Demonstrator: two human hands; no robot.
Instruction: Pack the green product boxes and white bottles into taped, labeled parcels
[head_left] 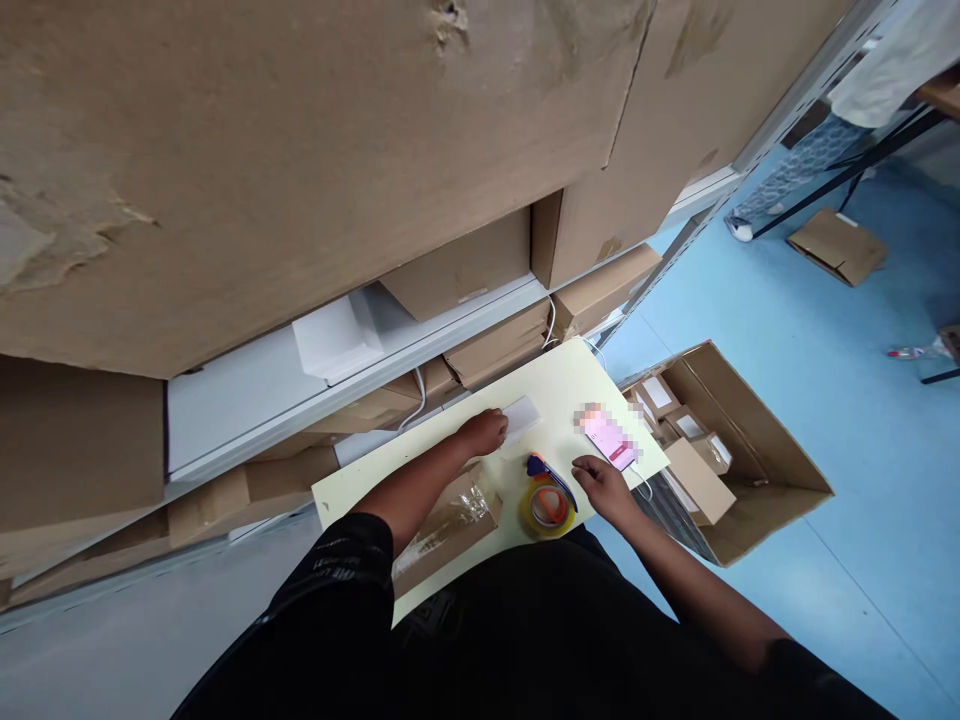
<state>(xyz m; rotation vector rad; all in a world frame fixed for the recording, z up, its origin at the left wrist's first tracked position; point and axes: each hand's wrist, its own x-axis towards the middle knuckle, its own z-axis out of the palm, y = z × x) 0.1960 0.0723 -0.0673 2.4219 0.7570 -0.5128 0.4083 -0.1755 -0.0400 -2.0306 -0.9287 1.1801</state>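
My left hand (pixel 484 432) is closed, its fingers curled at the left end of a flat white sheet or label pad (pixel 519 418) on the small cream table (pixel 555 375). Whatever it may grip is hidden. My right hand (pixel 600 484) hovers by the table's right edge with fingers bent together; anything between them is too small to see. Between my hands lies a tape dispenser (pixel 550 495) with a blue handle and a clear yellowish roll. A lit phone (pixel 609 438) rests just beyond my right hand. Under my left forearm sits a taped cardboard box (pixel 450 525).
A large open carton (pixel 780 480) with several small boxes stands on the blue floor at right. Shelving (pixel 240 420) with big cartons (pixel 337 150) rises close in front. A white cable hangs by the phone. Another person's leg (pixel 802 165) shows at upper right, near a flattened box (pixel 838 245).
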